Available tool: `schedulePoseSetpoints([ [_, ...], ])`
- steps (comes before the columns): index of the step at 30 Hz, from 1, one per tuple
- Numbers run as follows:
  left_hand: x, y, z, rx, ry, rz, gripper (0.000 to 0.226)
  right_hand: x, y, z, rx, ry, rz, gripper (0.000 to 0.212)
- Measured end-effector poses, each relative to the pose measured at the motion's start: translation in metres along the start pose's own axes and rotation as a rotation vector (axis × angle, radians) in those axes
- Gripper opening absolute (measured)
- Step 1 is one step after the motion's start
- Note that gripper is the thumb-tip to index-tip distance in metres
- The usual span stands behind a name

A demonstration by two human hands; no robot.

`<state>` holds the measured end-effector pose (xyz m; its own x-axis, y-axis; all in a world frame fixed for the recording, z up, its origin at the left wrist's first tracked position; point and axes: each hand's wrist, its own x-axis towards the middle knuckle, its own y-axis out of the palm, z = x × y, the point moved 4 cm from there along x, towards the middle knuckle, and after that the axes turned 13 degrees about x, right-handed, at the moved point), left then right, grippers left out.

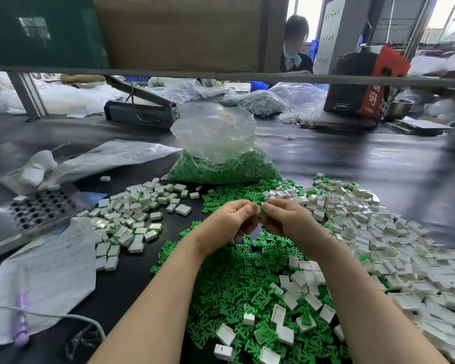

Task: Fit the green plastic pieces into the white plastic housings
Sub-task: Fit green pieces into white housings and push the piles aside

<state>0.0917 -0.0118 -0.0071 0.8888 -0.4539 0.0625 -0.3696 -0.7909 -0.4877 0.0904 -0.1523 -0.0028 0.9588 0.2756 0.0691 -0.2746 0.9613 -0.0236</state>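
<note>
Left hand (229, 219) and right hand (281, 219) pinch 1 small piece (259, 209) — axis hidden.

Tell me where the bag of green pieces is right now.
In the head view the clear plastic bag of green pieces stands at centre table, just beyond both hands, behind the loose green pieces, with white housings to its right.

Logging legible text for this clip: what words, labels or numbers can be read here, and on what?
None can be read with certainty.
Red and black box: large white characters, partly cut off, unreadable.
Handwritten paper: too blurred.
White wall poster: too small.
Sticker on the bag of green pieces: too small.
</note>
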Motion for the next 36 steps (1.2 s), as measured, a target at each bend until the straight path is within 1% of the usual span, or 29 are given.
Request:
schedulePoseSetpoints([
  [3, 0.0, 0.004, -0.001, -0.014, 0.007, 0.005, 0.031, -0.001, 0.001, 0.0, 0.053, 0.018, 0.026, 0.034],
  [6, 0.001, 0.006, -0.002, -0.035, 0.014, -0.025, 0.032, -0.003, 0.0, 0.0, 0.057, 0.009, 0.026, 0.032],
  [12, 0.004, 0.007, 0.0, -0.076, 0.012, -0.118, 0.035, 0.001, -0.001, 0.001, -0.106, -0.114, -0.053, 0.034],
  [15, 0.005, 0.009, 0.003, -0.074, 0.002, -0.124, 0.035, 0.001, -0.001, -0.002, -0.22, -0.138, -0.057, 0.034],
  [19, 0.006, 0.007, 0.002, -0.084, 0.0, -0.126, 0.033, 0.002, -0.001, 0.001, -0.254, -0.163, -0.06, 0.036],
  [23, 0.005, 0.0, -0.001, 0.014, 0.016, -0.114, 0.026, 0.0, -0.003, 0.0, -0.133, -0.139, -0.031, 0.03],
  [26, 0.003, -0.009, -0.002, 0.05, 0.026, -0.184, 0.014, -0.001, -0.003, 0.001, -0.126, -0.153, -0.026, 0.031],
  [28, 0.002, -0.013, -0.003, 0.046, 0.024, -0.209, 0.013, -0.001, -0.003, 0.001, -0.095, -0.149, -0.026, 0.035],
  [30, 0.001, -0.015, -0.004, 0.036, 0.026, -0.236, 0.011, 0.0, -0.003, -0.001, 0.004, -0.082, -0.029, 0.042],
  [32, 0.0, -0.016, -0.007, 0.024, 0.035, -0.275, 0.007, 0.0, -0.003, -0.005, 0.093, 0.043, -0.025, 0.056],
  [34, 0.0, -0.015, -0.012, 0.038, 0.056, -0.296, 0.007, 0.001, 0.0, -0.008, 0.155, 0.127, 0.015, 0.067],
  [36, 0.001, -0.014, -0.017, 0.073, 0.076, -0.322, 0.011, 0.002, 0.004, -0.01, 0.258, 0.149, 0.051, 0.066],
])
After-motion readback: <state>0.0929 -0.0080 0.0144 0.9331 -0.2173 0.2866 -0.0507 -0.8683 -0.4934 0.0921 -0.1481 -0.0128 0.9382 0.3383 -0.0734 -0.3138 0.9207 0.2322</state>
